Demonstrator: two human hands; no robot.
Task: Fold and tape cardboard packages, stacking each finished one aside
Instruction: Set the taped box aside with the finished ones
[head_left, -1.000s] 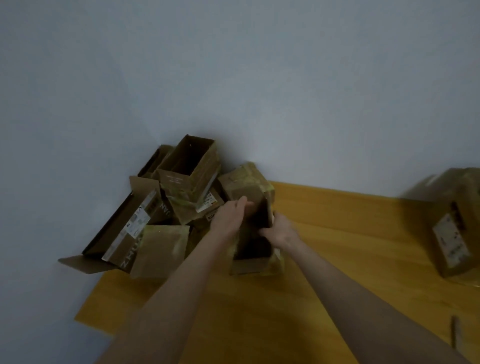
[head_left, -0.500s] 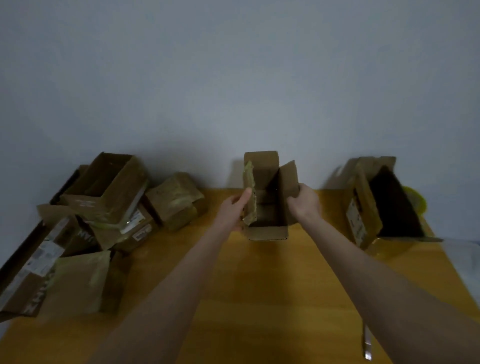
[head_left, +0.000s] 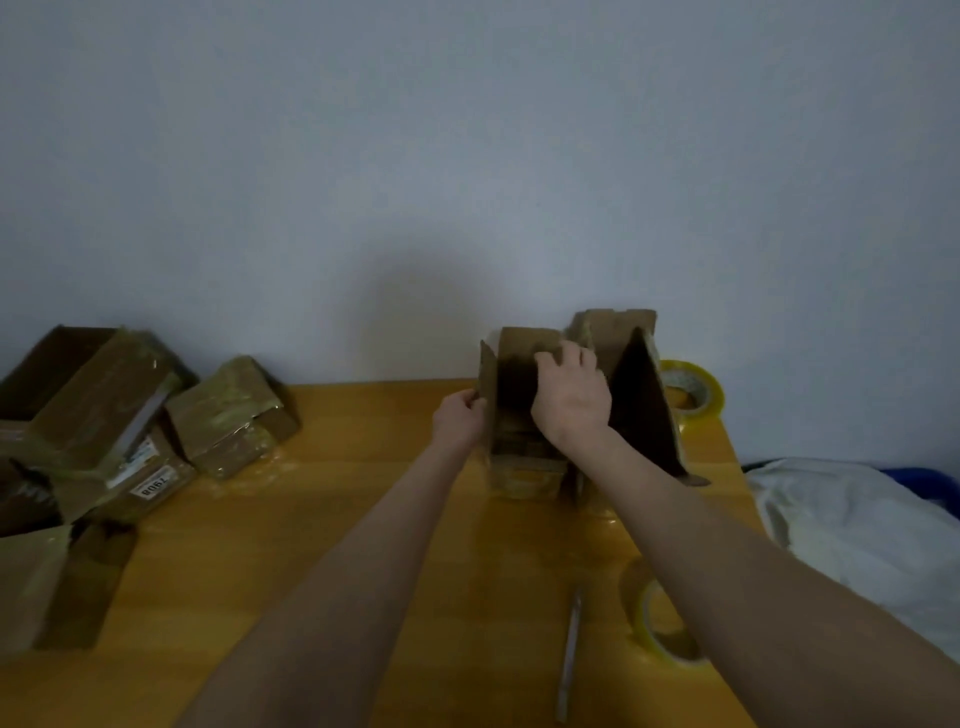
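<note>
**Both hands gripping a small open box at the far side of the table**

The person is holding a small open brown cardboard box (head_left: 524, 467) between the two hands, and the box is standing upright on the yellow wooden table (head_left: 337, 519) with its open top facing up. The left hand (head_left: 460, 418) is pinching the box's left flap, with the fingers curled round its edge. The right hand (head_left: 571, 400) is reaching over the top, and its fingers are hooking over the right wall near the back. The hands are staying apart, one clamped on each side of the box.

Just right of the right hand, a larger open brown cardboard box (head_left: 644, 405) is standing touching the small one. Beyond it, a yellowish roll of clear tape (head_left: 691, 387) is lying near the wall. A second roll of clear tape (head_left: 660, 629) is sitting beside the right forearm, and a slim grey stick-like tool (head_left: 571, 660) is lying between the two forearms. Well to the left of the left hand, a pile of taped brown cardboard boxes (head_left: 104, 415) is resting against the wall. A white crumpled cloth (head_left: 852, 530) is lying past the table edge, right of the right arm.
</note>
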